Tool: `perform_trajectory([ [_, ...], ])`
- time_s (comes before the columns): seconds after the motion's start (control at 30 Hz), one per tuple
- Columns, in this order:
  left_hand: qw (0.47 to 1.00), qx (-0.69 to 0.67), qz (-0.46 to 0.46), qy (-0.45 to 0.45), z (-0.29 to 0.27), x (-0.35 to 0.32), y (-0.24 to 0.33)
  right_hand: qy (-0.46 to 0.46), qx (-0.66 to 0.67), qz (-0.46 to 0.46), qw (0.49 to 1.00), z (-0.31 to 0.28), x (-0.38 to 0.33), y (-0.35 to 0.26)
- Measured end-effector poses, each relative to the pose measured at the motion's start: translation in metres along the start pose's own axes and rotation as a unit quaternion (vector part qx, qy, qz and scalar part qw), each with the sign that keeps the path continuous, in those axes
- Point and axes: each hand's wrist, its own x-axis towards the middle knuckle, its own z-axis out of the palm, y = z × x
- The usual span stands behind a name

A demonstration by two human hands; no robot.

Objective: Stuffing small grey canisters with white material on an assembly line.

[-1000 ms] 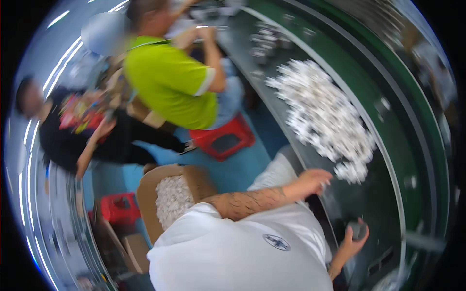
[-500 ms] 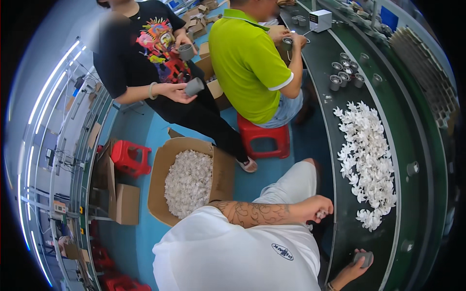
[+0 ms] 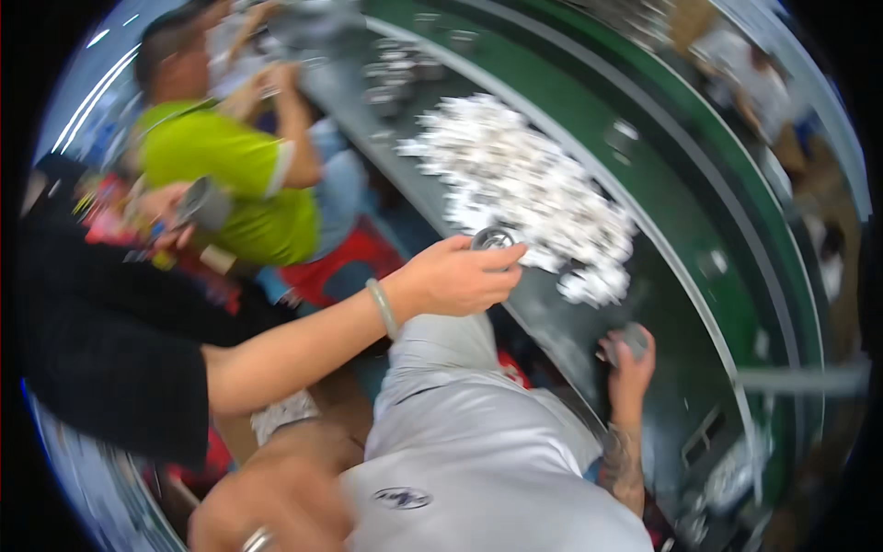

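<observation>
My right hand is over the dark worktop, its fingers closed round a small grey cup. Low on the left, close to the camera, is my left hand; motion smears its fingers, and a silver ring shows. A co-worker in black reaches across me, and that person's hand holds out a grey cup with a shiny inside. The same co-worker has another grey cup in the other hand. Beyond the held-out cup lies a heap of white flower-like plastic pieces.
A green conveyor belt curves along the worktop's far side, carrying scattered cups. Several grey cups stand at the far end. A person in a lime-green shirt sits on a red stool. White pieces fill a box at left.
My view has swung toward the worktop. My left hand has drawn back to the lower left. The co-worker in black has come closer and stretched one cup toward the heap. My right hand keeps its cup.
</observation>
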Motion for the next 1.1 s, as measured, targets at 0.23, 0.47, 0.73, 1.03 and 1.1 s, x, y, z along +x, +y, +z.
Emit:
perform_trajectory([
  [0.23,0.507,0.645,0.084,-0.566,-0.069,-0.110,-0.197,-0.016,-0.088,-0.039,0.995,0.007,-0.018,-0.006],
  [0.47,0.359,0.610,0.141,-0.692,-0.055,-0.144,-0.232,0.031,-0.233,-0.075,0.969,0.010,-0.027,-0.012],
  [0.73,0.356,0.602,0.201,-0.686,-0.055,-0.135,-0.232,0.057,-0.184,-0.081,0.978,-0.002,-0.037,-0.006],
  [1.03,0.339,0.605,0.293,-0.658,-0.077,-0.127,-0.217,0.077,-0.029,-0.036,0.996,0.001,-0.037,-0.009],
  [1.1,0.434,0.572,0.233,-0.656,-0.075,-0.113,-0.211,0.079,-0.035,-0.039,0.996,0.002,-0.038,-0.012],
])
